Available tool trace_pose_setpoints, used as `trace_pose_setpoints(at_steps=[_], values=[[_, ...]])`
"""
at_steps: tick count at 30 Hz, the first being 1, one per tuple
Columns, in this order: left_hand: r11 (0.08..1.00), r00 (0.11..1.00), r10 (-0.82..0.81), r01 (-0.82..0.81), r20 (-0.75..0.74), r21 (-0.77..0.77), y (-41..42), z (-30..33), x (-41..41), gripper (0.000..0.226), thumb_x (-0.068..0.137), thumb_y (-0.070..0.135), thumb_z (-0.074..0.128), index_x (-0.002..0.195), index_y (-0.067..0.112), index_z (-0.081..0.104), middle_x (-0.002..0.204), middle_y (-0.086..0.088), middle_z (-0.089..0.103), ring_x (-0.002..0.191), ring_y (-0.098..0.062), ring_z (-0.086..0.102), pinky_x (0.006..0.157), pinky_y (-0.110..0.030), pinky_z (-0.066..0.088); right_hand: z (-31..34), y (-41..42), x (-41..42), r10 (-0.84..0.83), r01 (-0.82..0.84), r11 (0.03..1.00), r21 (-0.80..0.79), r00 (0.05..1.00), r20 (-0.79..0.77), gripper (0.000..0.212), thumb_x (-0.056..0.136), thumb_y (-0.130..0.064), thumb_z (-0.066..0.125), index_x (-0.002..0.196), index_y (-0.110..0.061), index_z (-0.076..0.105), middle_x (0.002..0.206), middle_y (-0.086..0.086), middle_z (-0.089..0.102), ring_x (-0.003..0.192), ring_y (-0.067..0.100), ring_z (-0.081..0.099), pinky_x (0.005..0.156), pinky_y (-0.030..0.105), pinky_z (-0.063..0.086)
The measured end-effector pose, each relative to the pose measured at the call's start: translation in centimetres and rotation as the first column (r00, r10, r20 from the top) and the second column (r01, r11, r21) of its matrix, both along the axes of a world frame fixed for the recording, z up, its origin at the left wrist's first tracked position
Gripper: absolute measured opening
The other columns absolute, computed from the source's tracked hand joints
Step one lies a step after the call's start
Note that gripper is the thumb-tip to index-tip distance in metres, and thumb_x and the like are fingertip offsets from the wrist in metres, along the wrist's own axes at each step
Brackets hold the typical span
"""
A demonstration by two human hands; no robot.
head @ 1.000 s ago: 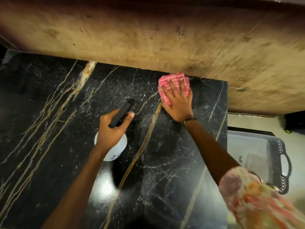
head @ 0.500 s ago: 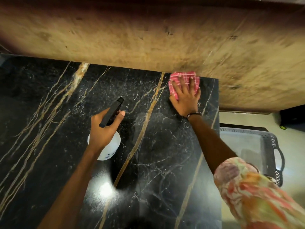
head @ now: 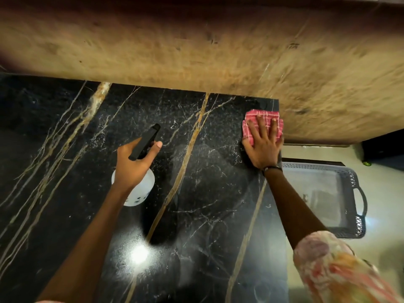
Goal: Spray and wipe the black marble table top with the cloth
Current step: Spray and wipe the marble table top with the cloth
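Note:
The black marble table top (head: 207,204) with gold and white veins fills most of the view. My right hand (head: 263,145) lies flat, fingers spread, pressing a pink checked cloth (head: 251,125) onto the marble at the far right corner, right at the table's edge. My left hand (head: 133,165) grips a white spray bottle (head: 140,191) with a black trigger head (head: 145,141), held above the middle of the table, nozzle pointing away and to the right.
A brown rough wall (head: 196,51) runs along the far edge of the table. Right of the table, lower down, a grey plastic basket (head: 352,186) with a handle stands on a pale floor. A bright light reflection (head: 140,254) shows on the marble.
My right hand has slid the cloth to the right along the far edge, from near the middle to the right corner. The left hand with the bottle has stayed roughly in place.

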State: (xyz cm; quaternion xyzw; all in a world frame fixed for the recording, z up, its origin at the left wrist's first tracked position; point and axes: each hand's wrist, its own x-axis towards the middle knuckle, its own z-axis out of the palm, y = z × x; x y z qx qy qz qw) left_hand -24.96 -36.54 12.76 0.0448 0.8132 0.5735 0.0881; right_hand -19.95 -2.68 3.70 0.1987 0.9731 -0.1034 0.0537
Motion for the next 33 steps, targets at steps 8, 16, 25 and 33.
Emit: trace_pose_setpoints(at_steps=[8, 16, 25, 33], values=[[0.996, 1.0, -0.019, 0.017, -0.017, -0.084, 0.4, -0.3, 0.4, 0.024, 0.086, 0.034, 0.066, 0.079, 0.011, 0.069, 0.051, 0.006, 0.055, 0.043, -0.009, 0.047, 0.052, -0.029, 0.04, -1.1, -3.0, 10.6, 0.287, -0.285, 0.958, 0.043, 0.955, -0.075, 0.064, 0.088, -0.056, 0.035, 0.147, -0.034, 0.027, 0.158, 0.001, 0.02, 0.146, 0.033, 0.004, 0.112, 0.062, 0.01], [0.995, 0.997, -0.05, 0.055, 0.064, -0.085, -0.8, 0.3, 3.5, 0.018, 0.089, 0.023, 0.063, 0.08, 0.008, 0.067, 0.048, 0.01, 0.056, 0.041, -0.003, 0.047, 0.048, -0.02, 0.038, -0.1, 0.7, 7.0, -0.06, 0.059, 0.998, -0.034, 0.998, -0.027, 0.07, 0.082, -0.061, 0.025, 0.147, -0.035, 0.026, 0.159, -0.002, 0.016, 0.145, 0.037, 0.003, 0.108, 0.066, 0.013], [1.0, 0.994, -0.023, 0.025, 0.109, -0.018, -1.7, -0.1, 9.2, 0.019, 0.086, 0.025, 0.067, 0.078, 0.007, 0.068, 0.047, 0.009, 0.057, 0.04, -0.002, 0.047, 0.046, -0.014, 0.037, -1.1, -9.2, 11.6, 0.291, -0.288, 0.957, 0.039, 0.95, -0.111, 0.061, 0.088, -0.05, 0.038, 0.146, -0.034, 0.028, 0.157, 0.001, 0.021, 0.145, 0.034, 0.006, 0.111, 0.064, 0.008], [0.997, 0.995, 0.054, -0.059, 0.089, 0.048, -2.0, 0.6, 10.7, 0.013, 0.087, 0.01, 0.064, 0.076, 0.003, 0.066, 0.047, 0.013, 0.059, 0.041, 0.001, 0.051, 0.05, -0.007, 0.038, -0.5, -6.5, 11.2, 0.238, -0.237, 0.971, 0.035, 0.97, -0.055, 0.066, 0.085, -0.058, 0.033, 0.146, -0.034, 0.028, 0.157, 0.001, 0.021, 0.145, 0.035, 0.006, 0.109, 0.067, 0.013]])
